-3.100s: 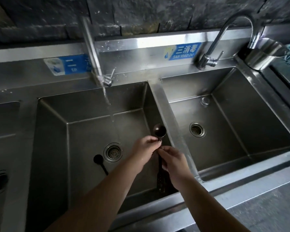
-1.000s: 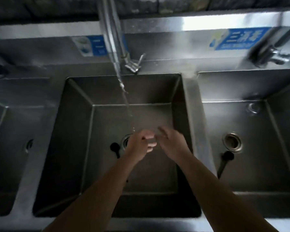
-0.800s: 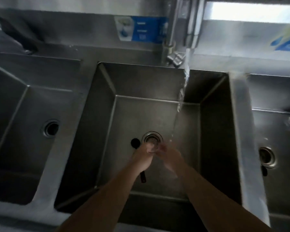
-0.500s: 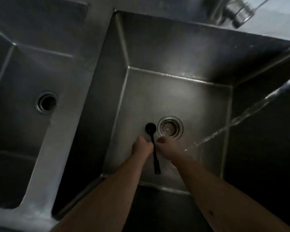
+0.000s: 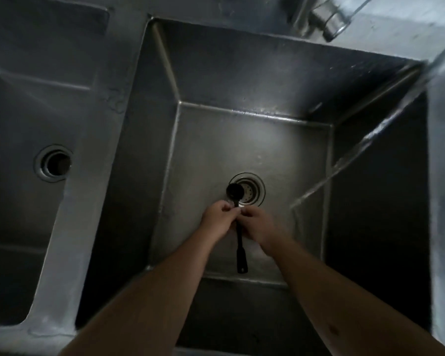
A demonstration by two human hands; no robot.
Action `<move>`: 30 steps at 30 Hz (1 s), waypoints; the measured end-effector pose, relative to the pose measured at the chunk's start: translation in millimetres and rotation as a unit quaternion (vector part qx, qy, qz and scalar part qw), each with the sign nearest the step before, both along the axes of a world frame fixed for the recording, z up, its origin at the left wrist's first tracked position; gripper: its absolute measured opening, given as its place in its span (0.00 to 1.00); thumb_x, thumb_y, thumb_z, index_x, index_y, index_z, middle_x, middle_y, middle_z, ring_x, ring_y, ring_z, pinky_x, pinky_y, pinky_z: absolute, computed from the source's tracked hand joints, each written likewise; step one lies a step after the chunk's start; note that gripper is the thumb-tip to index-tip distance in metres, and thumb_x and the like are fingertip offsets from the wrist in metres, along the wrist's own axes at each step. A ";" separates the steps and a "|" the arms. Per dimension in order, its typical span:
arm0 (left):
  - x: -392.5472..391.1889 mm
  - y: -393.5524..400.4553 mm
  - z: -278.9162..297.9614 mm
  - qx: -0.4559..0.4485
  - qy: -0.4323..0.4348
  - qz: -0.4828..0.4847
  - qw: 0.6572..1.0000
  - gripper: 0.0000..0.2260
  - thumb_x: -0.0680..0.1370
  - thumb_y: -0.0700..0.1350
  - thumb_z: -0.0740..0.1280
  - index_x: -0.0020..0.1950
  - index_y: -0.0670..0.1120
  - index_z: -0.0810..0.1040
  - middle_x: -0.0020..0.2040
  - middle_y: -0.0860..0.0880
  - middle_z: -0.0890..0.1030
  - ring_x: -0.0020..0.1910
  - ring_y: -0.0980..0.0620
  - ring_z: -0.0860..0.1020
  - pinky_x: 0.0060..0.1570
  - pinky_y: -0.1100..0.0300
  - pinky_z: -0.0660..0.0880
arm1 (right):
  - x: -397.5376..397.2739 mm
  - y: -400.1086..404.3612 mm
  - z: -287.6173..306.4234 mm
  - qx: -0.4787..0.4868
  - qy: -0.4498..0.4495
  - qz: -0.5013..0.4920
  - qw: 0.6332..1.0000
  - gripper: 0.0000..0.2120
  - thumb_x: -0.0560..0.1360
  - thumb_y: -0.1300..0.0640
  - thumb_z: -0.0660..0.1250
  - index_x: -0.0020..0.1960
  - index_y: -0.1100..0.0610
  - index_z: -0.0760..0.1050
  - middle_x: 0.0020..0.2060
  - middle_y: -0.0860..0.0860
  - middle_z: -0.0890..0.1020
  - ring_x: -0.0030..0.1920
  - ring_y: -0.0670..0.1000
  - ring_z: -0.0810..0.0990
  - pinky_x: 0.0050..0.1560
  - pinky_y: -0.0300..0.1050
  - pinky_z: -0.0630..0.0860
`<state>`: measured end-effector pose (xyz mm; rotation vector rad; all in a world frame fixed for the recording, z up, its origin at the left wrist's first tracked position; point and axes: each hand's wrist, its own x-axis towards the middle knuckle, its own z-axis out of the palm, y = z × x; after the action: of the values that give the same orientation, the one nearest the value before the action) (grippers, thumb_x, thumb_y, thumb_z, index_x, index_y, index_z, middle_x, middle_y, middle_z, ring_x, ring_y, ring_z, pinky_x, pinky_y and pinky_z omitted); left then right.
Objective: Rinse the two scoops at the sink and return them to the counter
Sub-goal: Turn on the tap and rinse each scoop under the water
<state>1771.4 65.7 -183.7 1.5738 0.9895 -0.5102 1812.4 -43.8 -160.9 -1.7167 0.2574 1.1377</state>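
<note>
A: Down in the middle basin (image 5: 254,140), low centre of the frame. Black scoop (image 5: 239,242) lying lengthwise on the floor, bowl end just beside the drain (image 5: 249,191), handle tip pointing toward the bottom edge.

B: And the hands?

A: Left hand (image 5: 217,219) curled nearly to a fist, fingertips pinched at the neck just below the bowl. Right hand (image 5: 261,226) curled the same way from the other side, fingertips meeting the left's over the stem. Looks closed on the scoop, both of them, though hard to tell whether lifted or only pressed against the steel.

B: Second scoop?

A: Not in view here. Nothing in the basin at the left of the frame but its drain (image 5: 54,161).

B: Water?

A: Running, but landing well to the right, a slanted stream (image 5: 344,160) from the upper right corner down to the basin floor. Apart from the hands, not touching the scoop.

B: So, to do this step well?

A: Probably best to firm up the pinch on the thin neck, lift clear, then carry the bowl right, into the stream. Tilt the bowl so water runs through and out, not pooling. Rub the inside with a thumb, then turn over for the back and the handle.

B: Risk?

A: Wet, slim stem, likely slippery. Better a full wrap on the thicker handle end than a fingertip hold. Also worth keeping the bowl off the drain grid.
</note>
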 end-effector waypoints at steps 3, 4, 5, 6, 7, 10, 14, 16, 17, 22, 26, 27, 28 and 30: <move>11.6 -16.2 31.8 -0.090 -0.023 0.065 0.994 0.05 0.75 0.43 0.70 0.48 0.43 0.78 0.38 0.45 0.80 0.35 0.48 0.78 0.34 0.57 0.72 | -0.7 -18.1 41.9 0.013 0.081 -0.100 0.992 0.08 0.77 0.68 0.61 0.46 0.61 0.79 0.36 0.56 0.82 0.33 0.49 0.81 0.35 0.41 0.78; 17.2 -22.5 42.7 -0.138 -0.030 0.098 0.985 0.06 0.77 0.42 0.68 0.52 0.42 0.77 0.39 0.43 0.79 0.34 0.45 0.77 0.34 0.55 0.72 | -2.6 -25.1 54.0 0.014 0.101 -0.113 0.988 0.08 0.77 0.66 0.61 0.48 0.61 0.79 0.35 0.56 0.82 0.32 0.50 0.80 0.32 0.42 0.77; 23.1 -29.2 53.7 -0.171 -0.036 0.124 0.977 0.07 0.78 0.41 0.66 0.55 0.43 0.76 0.40 0.41 0.79 0.35 0.44 0.77 0.36 0.52 0.73 | -4.2 -32.2 65.7 0.023 0.120 -0.124 0.985 0.09 0.78 0.64 0.59 0.49 0.61 0.78 0.34 0.56 0.81 0.30 0.50 0.78 0.30 0.42 0.75; 28.6 -36.1 62.2 -0.185 -0.042 0.136 0.972 0.08 0.78 0.39 0.65 0.57 0.45 0.76 0.43 0.41 0.79 0.38 0.43 0.78 0.40 0.50 0.75 | -6.3 -37.6 75.2 0.036 0.138 -0.144 0.979 0.10 0.79 0.64 0.58 0.51 0.62 0.77 0.33 0.56 0.80 0.29 0.50 0.76 0.27 0.41 0.72; 34.0 -42.9 69.3 -0.178 -0.049 0.126 0.975 0.09 0.78 0.38 0.64 0.57 0.47 0.76 0.46 0.40 0.80 0.43 0.42 0.79 0.45 0.48 0.76 | -8.0 -42.1 84.3 0.043 0.149 -0.168 0.974 0.10 0.79 0.64 0.57 0.53 0.63 0.77 0.33 0.56 0.80 0.27 0.50 0.74 0.26 0.41 0.70; 44.9 -62.2 85.6 -0.186 -0.069 0.071 0.978 0.11 0.78 0.32 0.62 0.55 0.43 0.79 0.48 0.36 0.80 0.44 0.41 0.80 0.49 0.47 0.77 | -12.6 -53.9 104.8 0.016 0.146 -0.235 0.961 0.11 0.78 0.60 0.60 0.54 0.62 0.79 0.33 0.57 0.80 0.26 0.49 0.73 0.25 0.41 0.68; 52.6 -80.8 90.0 -0.239 -0.057 0.073 0.967 0.14 0.76 0.32 0.62 0.36 0.46 0.81 0.30 0.45 0.80 0.30 0.49 0.78 0.33 0.58 0.73 | -13.7 -69.5 121.0 -0.025 0.108 -0.255 0.961 0.09 0.77 0.61 0.62 0.50 0.62 0.80 0.28 0.54 0.79 0.23 0.47 0.72 0.23 0.40 0.68; 53.9 -86.9 91.2 -0.214 -0.015 0.075 0.974 0.10 0.75 0.35 0.63 0.38 0.46 0.80 0.27 0.48 0.81 0.27 0.52 0.80 0.27 0.64 0.73 | -13.7 -76.3 124.6 -0.044 0.084 -0.246 0.965 0.07 0.75 0.62 0.64 0.48 0.61 0.81 0.25 0.51 0.78 0.22 0.46 0.72 0.22 0.40 0.69; 53.0 -88.7 92.4 -0.194 0.010 0.068 0.979 0.08 0.75 0.36 0.64 0.39 0.45 0.79 0.26 0.47 0.80 0.23 0.53 0.78 0.23 0.65 0.72 | -13.7 -79.2 124.8 -0.052 0.075 -0.238 0.967 0.06 0.74 0.62 0.65 0.46 0.61 0.80 0.24 0.51 0.78 0.22 0.46 0.73 0.22 0.39 0.69; 47.6 -82.5 94.2 -0.094 0.013 -0.068 0.993 0.08 0.77 0.39 0.65 0.40 0.40 0.78 0.25 0.44 0.73 0.15 0.53 0.68 0.18 0.68 0.60 | -16.8 -84.7 125.1 -0.129 0.032 -0.167 0.977 0.05 0.74 0.60 0.67 0.41 0.59 0.80 0.26 0.52 0.79 0.22 0.47 0.73 0.26 0.40 0.70; 48.5 -84.4 103.3 -0.219 0.012 0.086 0.972 0.05 0.79 0.37 0.62 0.50 0.43 0.77 0.37 0.44 0.78 0.31 0.50 0.76 0.34 0.58 0.73 | -15.5 -84.6 124.9 -0.138 -0.019 -0.120 0.983 0.06 0.75 0.60 0.66 0.40 0.56 0.78 0.25 0.50 0.78 0.23 0.46 0.74 0.28 0.41 0.71; 47.8 -87.3 104.8 -0.294 -0.010 0.135 0.946 0.05 0.80 0.38 0.61 0.49 0.41 0.76 0.36 0.44 0.77 0.33 0.49 0.76 0.36 0.55 0.72 | -14.1 -84.4 124.9 -0.147 -0.032 -0.113 0.982 0.06 0.76 0.60 0.66 0.41 0.56 0.78 0.26 0.50 0.79 0.24 0.46 0.74 0.28 0.41 0.71; 46.7 -90.8 108.2 -0.358 -0.033 0.180 0.915 0.05 0.80 0.39 0.59 0.48 0.41 0.74 0.35 0.45 0.75 0.33 0.49 0.74 0.37 0.55 0.70 | -12.9 -84.0 125.4 -0.154 -0.048 -0.109 0.981 0.05 0.75 0.59 0.66 0.42 0.56 0.79 0.27 0.50 0.79 0.24 0.46 0.75 0.28 0.40 0.71; 42.3 -96.0 111.5 -0.417 -0.051 0.242 0.875 0.09 0.82 0.43 0.57 0.47 0.42 0.74 0.34 0.45 0.76 0.32 0.49 0.75 0.36 0.56 0.71 | -10.0 -83.3 126.9 -0.167 -0.094 -0.087 0.978 0.04 0.74 0.58 0.67 0.42 0.53 0.79 0.27 0.48 0.81 0.25 0.44 0.77 0.27 0.37 0.70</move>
<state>1813.7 -30.3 -72.1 0.5420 0.8663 -0.4071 1802.4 -127.1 -34.0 -2.0370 0.4931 0.8309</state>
